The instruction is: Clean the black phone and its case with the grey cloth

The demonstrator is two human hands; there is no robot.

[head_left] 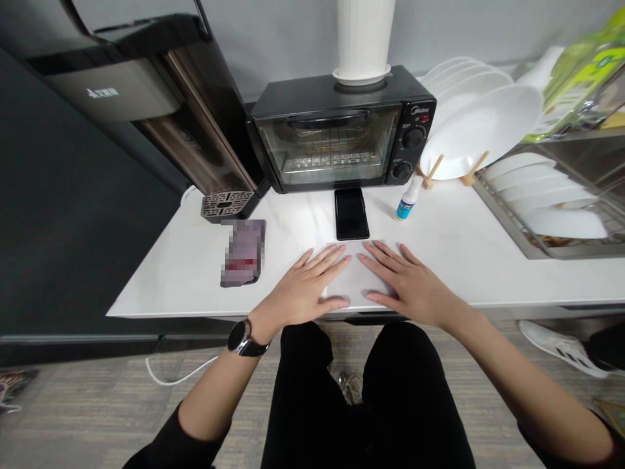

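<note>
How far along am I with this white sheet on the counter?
The white sheet already lies flat on the counter. In hand: left hand and right hand both press on it, palms down. Left: black phone and small bottle beyond it, untouched.

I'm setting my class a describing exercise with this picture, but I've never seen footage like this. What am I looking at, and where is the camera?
There is no machine here. The single picture comes from a camera worn on a person's head, looking down at their own hands. The left hand, with a wristwatch, and the right hand lie flat and open on a pale sheet, cloth or paper, on a white counter. Neither holds anything. Beyond the sheet lies a black phone, with a small bottle to its right and a toaster oven behind. White plates stand at the right.
</note>
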